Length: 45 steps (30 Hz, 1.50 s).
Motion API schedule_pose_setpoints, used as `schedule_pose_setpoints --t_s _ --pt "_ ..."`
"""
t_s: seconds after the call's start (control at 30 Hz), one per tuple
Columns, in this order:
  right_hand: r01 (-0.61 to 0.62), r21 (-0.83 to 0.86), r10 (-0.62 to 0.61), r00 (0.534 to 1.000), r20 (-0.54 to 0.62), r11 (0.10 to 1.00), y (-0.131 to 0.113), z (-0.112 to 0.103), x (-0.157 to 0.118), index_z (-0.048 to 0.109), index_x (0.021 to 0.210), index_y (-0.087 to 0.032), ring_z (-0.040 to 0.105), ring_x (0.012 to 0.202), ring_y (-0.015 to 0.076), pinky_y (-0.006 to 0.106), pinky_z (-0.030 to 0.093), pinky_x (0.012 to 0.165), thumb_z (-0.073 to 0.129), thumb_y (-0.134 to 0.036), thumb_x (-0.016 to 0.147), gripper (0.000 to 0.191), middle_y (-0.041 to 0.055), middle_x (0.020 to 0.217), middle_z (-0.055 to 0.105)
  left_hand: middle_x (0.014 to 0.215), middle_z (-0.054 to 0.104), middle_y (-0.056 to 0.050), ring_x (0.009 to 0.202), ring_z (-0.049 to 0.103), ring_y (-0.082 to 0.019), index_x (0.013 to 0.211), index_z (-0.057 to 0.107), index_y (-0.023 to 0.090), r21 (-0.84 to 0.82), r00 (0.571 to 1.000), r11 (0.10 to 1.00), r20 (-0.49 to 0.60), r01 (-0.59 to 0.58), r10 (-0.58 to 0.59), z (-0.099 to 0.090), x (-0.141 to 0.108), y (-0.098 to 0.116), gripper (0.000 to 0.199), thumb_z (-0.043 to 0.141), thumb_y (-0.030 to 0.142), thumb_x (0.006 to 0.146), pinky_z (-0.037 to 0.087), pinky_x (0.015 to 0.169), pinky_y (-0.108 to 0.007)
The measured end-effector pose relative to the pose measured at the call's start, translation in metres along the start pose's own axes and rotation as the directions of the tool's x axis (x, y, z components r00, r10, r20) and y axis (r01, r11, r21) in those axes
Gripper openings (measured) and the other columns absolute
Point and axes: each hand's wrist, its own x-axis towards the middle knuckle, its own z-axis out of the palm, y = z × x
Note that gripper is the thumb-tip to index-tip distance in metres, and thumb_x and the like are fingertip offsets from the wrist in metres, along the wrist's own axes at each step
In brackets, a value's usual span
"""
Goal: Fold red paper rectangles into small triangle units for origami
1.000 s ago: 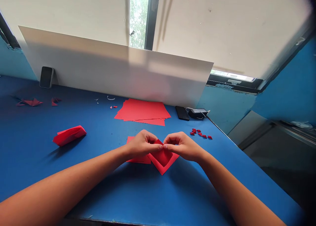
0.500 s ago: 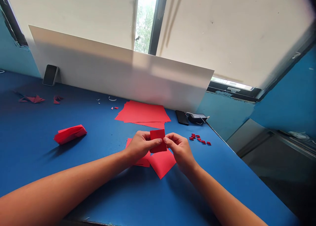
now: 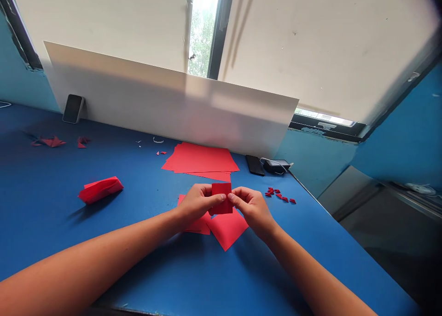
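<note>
Both my left hand (image 3: pixel 196 203) and my right hand (image 3: pixel 250 209) pinch a small rectangle of folded red paper (image 3: pixel 222 198) between thumbs and fingers, holding it just above the table. Beneath my hands lies a red paper square (image 3: pixel 228 229), set like a diamond. It overlaps a second red sheet (image 3: pixel 196 227), which is mostly hidden by my left hand. A larger folded red paper piece (image 3: pixel 100 190) lies to the left, and a stack of red paper sheets (image 3: pixel 200 158) lies ahead.
The blue table (image 3: pixel 103 256) ends at a right edge. A white board (image 3: pixel 165 109) stands along the back, with a phone (image 3: pixel 73 109) leaning on it. A black phone (image 3: pixel 254 165), a charger (image 3: pixel 275 165), small red triangles (image 3: pixel 278 193) and red scraps (image 3: pixel 48 142) lie about.
Compared with a second ago, my hands have lifted off the diamond-shaped paper and now hold a small red rectangle above it. In the last half second, little has moved apart from a slight camera shift.
</note>
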Motion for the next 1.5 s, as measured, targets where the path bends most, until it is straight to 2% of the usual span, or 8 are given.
schedule_pose_setpoints --t_s 0.23,0.47,0.77,1.03,1.17,1.3,1.4,1.5 --pt "0.032 -0.005 -0.032 0.997 -0.064 0.999 0.001 -0.002 0.002 0.066 0.076 -0.016 0.057 0.068 0.0171 0.030 0.045 0.065 0.066 -0.043 0.078 0.027 0.0045 0.073 0.065 0.070 0.066 -0.003 0.059 0.055 -0.013 0.080 0.070 0.013 0.110 0.999 0.994 -0.050 -0.015 0.020 -0.007 0.006 0.001 0.027 0.067 0.040 0.075 0.042 0.056 -0.024" --pt "0.061 -0.003 -0.060 0.985 -0.160 0.998 -0.002 -0.008 0.006 0.067 0.075 -0.017 0.055 0.065 0.0160 0.029 0.043 0.062 0.066 -0.042 0.077 0.025 0.0031 0.070 0.065 0.067 0.063 -0.004 0.060 0.054 -0.013 0.073 0.067 0.013 0.108 0.995 0.993 -0.080 -0.050 0.059 -0.013 0.011 -0.001 0.027 0.067 0.040 0.075 0.043 0.055 -0.024" --pt "0.043 0.017 -0.042 0.996 -0.075 0.999 0.003 -0.008 0.006 0.067 0.075 -0.017 0.058 0.067 0.0180 0.030 0.045 0.065 0.068 -0.045 0.076 0.028 0.0043 0.072 0.066 0.069 0.061 -0.003 0.058 0.052 -0.012 0.077 0.068 0.013 0.071 0.998 0.995 -0.004 -0.065 0.065 -0.005 0.005 0.001 0.029 0.066 0.041 0.076 0.043 0.053 -0.023" --pt "0.049 -0.013 -0.050 0.996 -0.070 0.999 0.004 -0.010 0.006 0.069 0.078 -0.017 0.059 0.071 0.0195 0.030 0.046 0.066 0.068 -0.044 0.076 0.027 0.0055 0.076 0.068 0.066 0.062 -0.004 0.060 0.053 -0.013 0.074 0.070 0.013 -0.049 0.984 0.995 -0.161 -0.085 0.076 -0.012 0.009 -0.008 0.023 0.067 0.036 0.073 0.040 0.051 -0.023" --pt "0.050 0.012 -0.048 0.992 -0.114 0.999 0.005 -0.014 0.007 0.069 0.078 -0.017 0.059 0.071 0.0190 0.030 0.046 0.066 0.069 -0.043 0.076 0.026 0.0057 0.076 0.068 0.077 0.064 -0.006 0.063 0.054 -0.012 0.078 0.069 0.014 -0.152 0.974 0.985 -0.223 -0.085 0.050 -0.014 0.011 -0.006 0.025 0.069 0.038 0.073 0.038 0.047 -0.021" --pt "0.043 0.016 -0.041 0.994 -0.098 0.999 0.003 -0.012 0.006 0.068 0.077 -0.017 0.059 0.070 0.0184 0.030 0.045 0.065 0.069 -0.042 0.076 0.026 0.0056 0.075 0.067 0.086 0.064 -0.006 0.064 0.055 -0.012 0.094 0.069 0.016 -0.094 0.992 0.993 -0.113 -0.070 0.060 -0.010 0.009 -0.003 0.035 0.068 0.045 0.075 0.040 0.048 -0.021" --pt "0.044 -0.014 -0.044 0.998 -0.036 0.999 0.002 -0.010 0.005 0.067 0.076 -0.017 0.059 0.070 0.0189 0.030 0.045 0.065 0.068 -0.042 0.078 0.026 0.0055 0.074 0.067 0.072 0.062 -0.004 0.059 0.052 -0.011 0.083 0.071 0.012 0.018 0.997 0.998 -0.045 -0.065 0.065 -0.007 0.007 -0.003 0.034 0.067 0.046 0.076 0.041 0.051 -0.022" --pt "0.059 -0.048 -0.059 0.998 -0.004 0.997 0.002 -0.010 0.004 0.067 0.077 -0.017 0.060 0.070 0.0188 0.030 0.045 0.065 0.067 -0.042 0.079 0.025 0.0055 0.074 0.067 0.067 0.060 -0.004 0.056 0.049 -0.010 0.075 0.070 0.011 0.037 0.993 0.996 -0.080 -0.082 0.084 -0.007 0.007 -0.006 0.035 0.066 0.046 0.078 0.040 0.051 -0.022"
